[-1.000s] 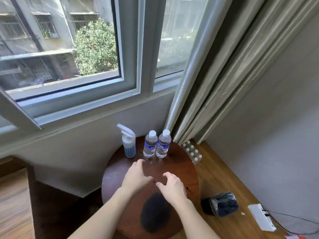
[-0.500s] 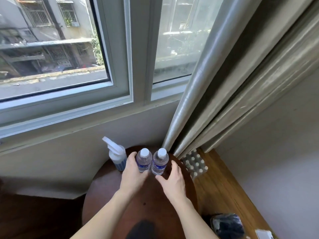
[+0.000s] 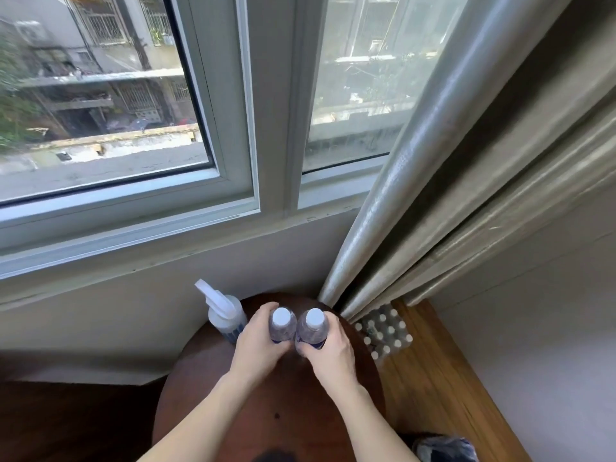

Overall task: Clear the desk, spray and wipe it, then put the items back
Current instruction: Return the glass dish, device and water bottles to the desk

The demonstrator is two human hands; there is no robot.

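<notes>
From my remote view, my left hand [image 3: 258,345] gripped one water bottle [image 3: 282,326] and my right hand [image 3: 328,348] the other bottle [image 3: 312,330], fingers wrapped around their sides, both bottles upright and side by side at the far edge of the round desk [image 3: 276,405]. I judged them full, fairly heavy and smooth, best held mid-body. A spray bottle [image 3: 224,316] stood just left.

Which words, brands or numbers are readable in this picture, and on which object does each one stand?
No text can be read.
Left water bottle: blue label, mostly covered by the left hand, print too blurred.
Right water bottle: blue label, partly covered by the right hand, print too blurred.
Spray bottle: no legible print.
Pack of bottles on the floor: only white caps show.
</notes>
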